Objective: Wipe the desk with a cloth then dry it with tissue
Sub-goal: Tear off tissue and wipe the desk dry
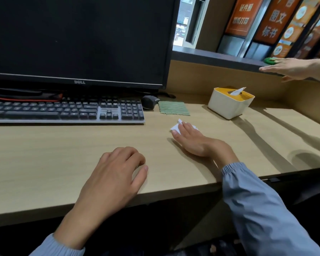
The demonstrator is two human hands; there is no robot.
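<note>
Resting nearest the camera, at about six o'clock in the view, the left hand [115, 174] lay knuckles-up on the pale wooden desk [44, 154] close to its front edge. Its fingers were loosely curled under and held nothing. The right hand [192, 143] was well apart from it, at its two o'clock. It lay palm down with straight fingers, pressing a white tissue [175, 127] flat against the desk. Most of the tissue was hidden under the fingers, and only a crumpled corner showed at the hand's eleven o'clock. Grey-blue sleeves [257, 209] covered both forearms.

Farther back, at twelve o'clock from the tissue, a green cloth [174, 108] lay spread flat on the desk, with no hand on it. A dark mouse [150, 101] sat just beside the cloth at its ten o'clock. A dark keyboard [67, 111] stretched away at its nine o'clock. At two o'clock from the tissue stood a cream tissue box [230, 106] with an orange top, and a white sheet [237, 91] stuck up out of its slot.

Behind the keyboard rose a black monitor [78, 39], its screen dark. Farthest off, at two o'clock in the view, another person's hand [288, 69] lay flat with fingers extended on a dark ledge [211, 56]. It was just beside a small green object [270, 60]; what that object was could not be told.
</note>
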